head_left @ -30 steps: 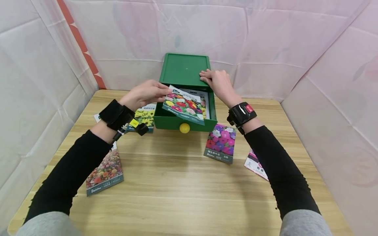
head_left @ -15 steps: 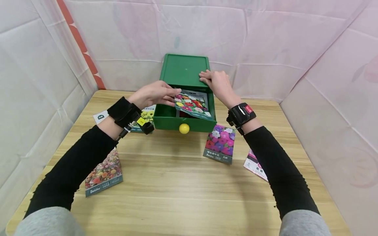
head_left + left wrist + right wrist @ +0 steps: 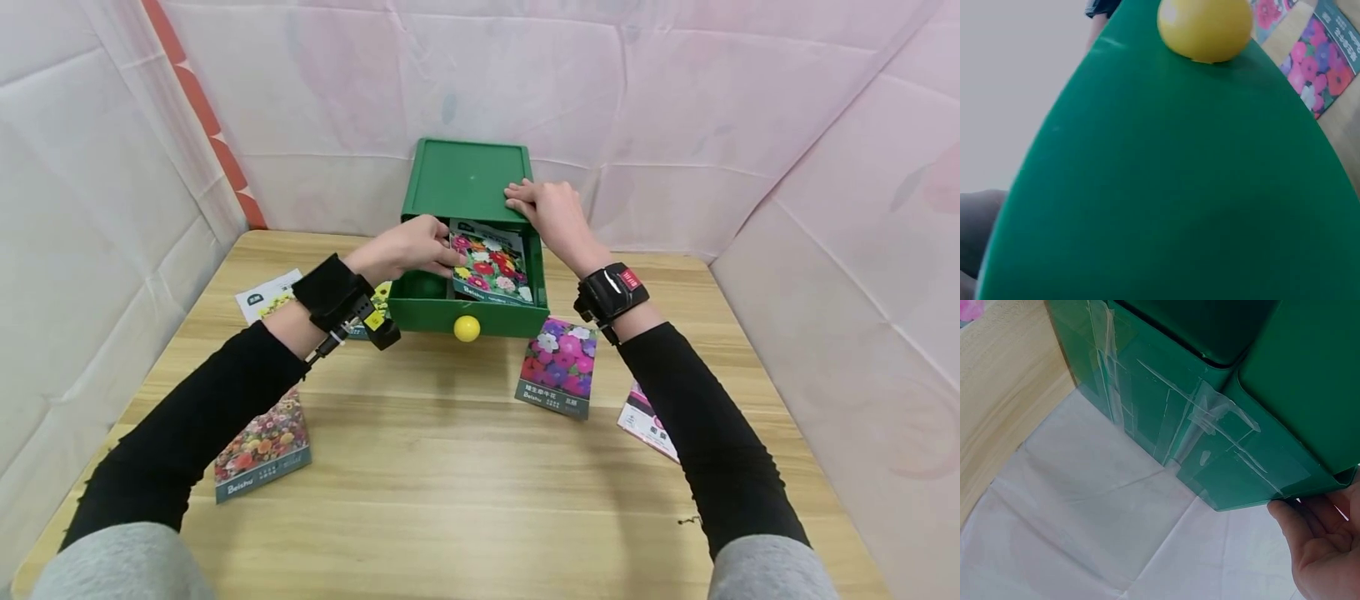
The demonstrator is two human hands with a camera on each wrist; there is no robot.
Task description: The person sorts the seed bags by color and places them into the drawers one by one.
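Our left hand (image 3: 408,247) pinches the packet (image 3: 491,268) flat in the drawer (image 3: 465,315), long axis running front to back; our right hand (image 3: 551,212) presses flat-fingered on the box (image 3: 465,179).

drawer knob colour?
Yellow: the round knob on the green plastic drawer front. Clearest in the left wrist view.

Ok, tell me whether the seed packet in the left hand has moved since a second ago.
Yes. The seed packet moved back and down into the open green drawer; earlier it overhung the drawer front above the yellow knob.
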